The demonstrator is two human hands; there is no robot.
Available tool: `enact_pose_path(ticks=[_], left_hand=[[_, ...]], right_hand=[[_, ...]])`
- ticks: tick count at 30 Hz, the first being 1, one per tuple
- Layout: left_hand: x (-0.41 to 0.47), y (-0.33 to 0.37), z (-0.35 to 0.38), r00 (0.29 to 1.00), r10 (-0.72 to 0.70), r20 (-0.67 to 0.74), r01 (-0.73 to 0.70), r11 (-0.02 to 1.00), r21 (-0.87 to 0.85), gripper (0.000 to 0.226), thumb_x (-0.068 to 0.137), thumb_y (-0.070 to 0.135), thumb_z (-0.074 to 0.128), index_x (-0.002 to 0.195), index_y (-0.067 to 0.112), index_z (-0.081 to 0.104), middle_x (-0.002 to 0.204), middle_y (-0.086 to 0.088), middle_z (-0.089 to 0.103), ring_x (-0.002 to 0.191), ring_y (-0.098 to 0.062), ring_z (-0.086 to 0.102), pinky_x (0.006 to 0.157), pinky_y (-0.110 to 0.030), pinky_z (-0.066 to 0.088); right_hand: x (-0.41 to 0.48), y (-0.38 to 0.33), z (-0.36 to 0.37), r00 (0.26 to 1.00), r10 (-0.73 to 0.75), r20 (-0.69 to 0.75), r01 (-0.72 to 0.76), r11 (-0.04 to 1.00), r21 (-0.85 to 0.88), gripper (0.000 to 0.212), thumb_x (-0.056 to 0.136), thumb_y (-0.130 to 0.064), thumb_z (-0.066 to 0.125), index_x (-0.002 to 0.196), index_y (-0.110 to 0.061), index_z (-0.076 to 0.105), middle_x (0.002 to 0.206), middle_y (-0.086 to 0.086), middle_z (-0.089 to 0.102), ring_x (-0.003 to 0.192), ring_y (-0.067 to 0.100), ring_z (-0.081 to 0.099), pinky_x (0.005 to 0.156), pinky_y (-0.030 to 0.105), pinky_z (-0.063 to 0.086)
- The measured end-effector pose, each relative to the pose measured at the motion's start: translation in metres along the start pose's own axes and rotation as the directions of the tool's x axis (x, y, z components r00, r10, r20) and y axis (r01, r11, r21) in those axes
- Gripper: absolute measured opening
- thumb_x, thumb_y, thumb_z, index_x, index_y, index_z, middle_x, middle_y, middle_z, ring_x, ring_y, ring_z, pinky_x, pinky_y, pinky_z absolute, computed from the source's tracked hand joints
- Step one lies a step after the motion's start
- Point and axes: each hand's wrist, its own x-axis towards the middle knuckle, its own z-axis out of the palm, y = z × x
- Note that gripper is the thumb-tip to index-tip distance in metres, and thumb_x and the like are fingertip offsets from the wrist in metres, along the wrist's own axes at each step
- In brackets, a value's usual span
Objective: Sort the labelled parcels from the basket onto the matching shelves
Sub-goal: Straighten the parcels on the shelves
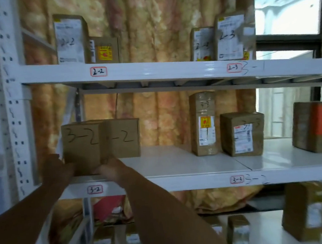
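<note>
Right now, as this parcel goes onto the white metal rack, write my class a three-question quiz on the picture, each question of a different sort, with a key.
1. True or false: the left hand and the right hand both hold the plain brown cardboard box marked 3-2.
2. Which red-framed tag sits just below that box? A) 2-2 B) 3-2 C) 3-3
3. Fill in: the tall taped brown box on the same white metal shelf is marked ___.

Key: 1 true; 2 B, the 3-2 tag; 3 3-3.
</note>
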Motion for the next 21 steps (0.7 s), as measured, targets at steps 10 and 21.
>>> enact_pose_path(ticks=[10,21], left_hand=[[-0.247,0.195,0.043,0.924,0.379,0.052,-0.373,0.862,0.344,0.042,0.091,0.030,0.069,0.119,0.005,0.051,0.112,-0.023,0.057,0.099,-0.046,0.058,0.078,-0.055,0.052],[-0.386,0.315,0.237,0.896,0.237,0.376,-0.397,0.807,0.436,0.074,0.090,0.059,0.064,0.139,0.006,0.046,0.136,-0.019,0.047,0.127,-0.039,0.048,0.098,-0.049,0.048]], right_hand=[[-0.096,0.032,-0.128,0.994,0.002,-0.109,-0.035,0.954,-0.298,0.075,0.099,-0.035,0.063,0.160,-0.008,0.028,0.160,0.015,0.040,0.139,0.034,0.047,0.107,0.039,0.047],[-0.230,0.121,-0.355,0.918,-0.143,-0.369,-0.220,0.590,-0.776,0.056,0.100,-0.051,0.052,0.142,-0.014,0.050,0.138,0.013,0.057,0.128,0.035,0.054,0.105,0.048,0.046]])
